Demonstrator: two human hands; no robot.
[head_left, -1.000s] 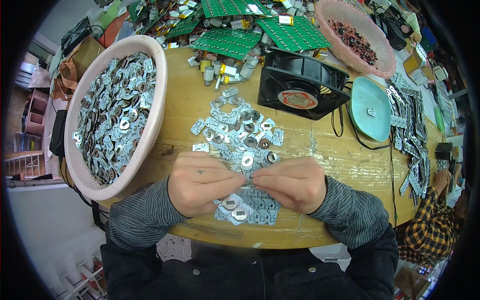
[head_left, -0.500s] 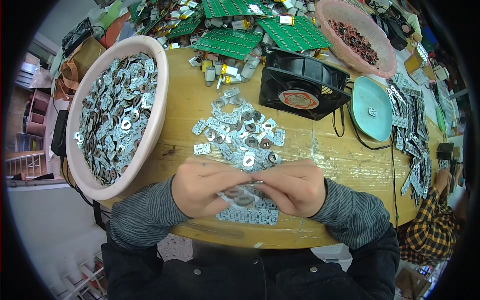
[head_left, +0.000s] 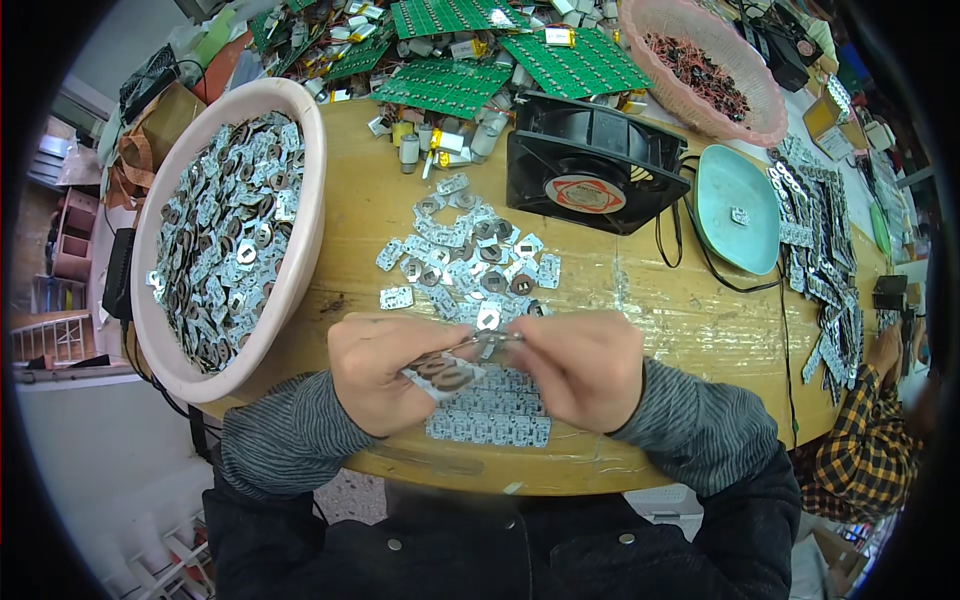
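The left hand [head_left: 382, 365] and right hand [head_left: 590, 370] clamp their fingers on a tilted circuit-board strip [head_left: 445, 374], blurred at its far end. It is held over a flat circuit-board panel [head_left: 490, 428].

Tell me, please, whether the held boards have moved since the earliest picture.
Yes: judged against the table, the held boards have shifted leftward and farther from its near edge.

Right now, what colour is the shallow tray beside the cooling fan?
The shallow tray is pale turquoise, best seen in the head view.
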